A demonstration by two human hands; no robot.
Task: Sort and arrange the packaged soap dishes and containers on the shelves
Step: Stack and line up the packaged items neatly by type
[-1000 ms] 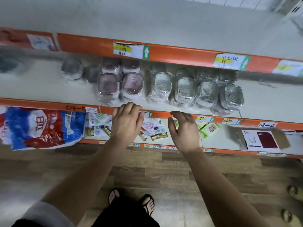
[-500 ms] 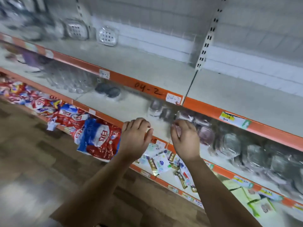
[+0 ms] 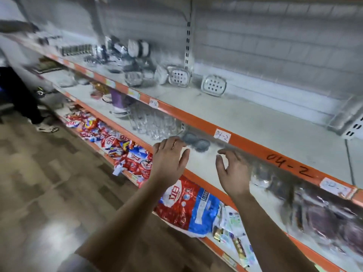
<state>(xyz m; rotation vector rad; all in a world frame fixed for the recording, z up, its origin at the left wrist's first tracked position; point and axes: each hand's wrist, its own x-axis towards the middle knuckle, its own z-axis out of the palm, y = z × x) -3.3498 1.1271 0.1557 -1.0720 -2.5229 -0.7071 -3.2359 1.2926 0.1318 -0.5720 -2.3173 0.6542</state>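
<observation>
Orange on the shelf edge [image 3: 245, 146], with black handwritten marks. Pale grey on the shelf boards [image 3: 255, 118]. Rows of dark dots across two clear soap dishes [image 3: 214, 85]. Red, white and blue on the big bag [image 3: 188, 205]. Grey on the round containers [image 3: 196, 141]. Brown wood grain on the floor [image 3: 49, 183].

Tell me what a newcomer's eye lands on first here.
The left hand and right hand hover empty over the middle shelf, near two dark round containers. Above runs the orange shelf edge hand-marked 04-2, with two white perforated soap dishes standing at the back of the top shelf. Below, a red-and-blue bag overhangs the bottom shelf.
</observation>
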